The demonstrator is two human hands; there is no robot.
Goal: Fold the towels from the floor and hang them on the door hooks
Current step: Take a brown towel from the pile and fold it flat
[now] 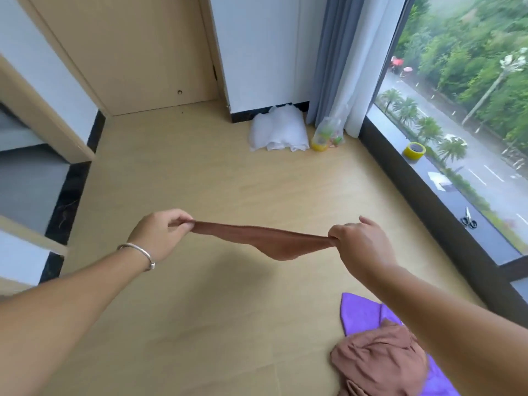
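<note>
A brown towel (263,238) hangs stretched in the air between my two hands, sagging a little in the middle. My left hand (160,232) pinches its left end; a silver bangle sits on that wrist. My right hand (357,241) grips its right end in a closed fist. On the floor at the lower right lie a purple towel (363,312) and a crumpled brown towel (380,364) on top of it, partly hidden by my right forearm. A wooden door (128,52) stands at the far left; no hooks show.
A white bundle of cloth (278,132) and a plastic bag (328,135) lie by the far wall and curtain (337,58). On the dark window sill at right sit a yellow tape roll (414,151) and scissors (468,218). Light wood floor (200,181) spreads ahead.
</note>
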